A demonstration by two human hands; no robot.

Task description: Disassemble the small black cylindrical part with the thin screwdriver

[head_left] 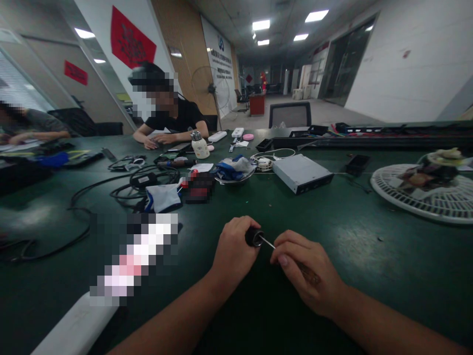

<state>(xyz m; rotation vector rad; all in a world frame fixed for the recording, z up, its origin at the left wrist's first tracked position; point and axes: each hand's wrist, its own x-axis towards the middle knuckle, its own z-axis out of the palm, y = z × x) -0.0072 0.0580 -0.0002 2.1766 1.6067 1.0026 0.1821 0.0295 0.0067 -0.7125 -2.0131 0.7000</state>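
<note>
Near the middle of the green table, my left hand (236, 248) is closed around a small black cylindrical part (254, 237), whose open round end faces right. My right hand (308, 271) grips a screwdriver with a brownish handle (309, 274). Its thin metal shaft (268, 242) points up and left, and the tip is at the opening of the black part. How deep the tip sits inside cannot be made out.
Beyond my hands on the green table (229, 204) lie a grey drive box (302, 172), a bowl with blue-white cloth (234, 169), black cables (127, 185) and a white fan grille (424, 195). A person (172, 113) sits across at the left.
</note>
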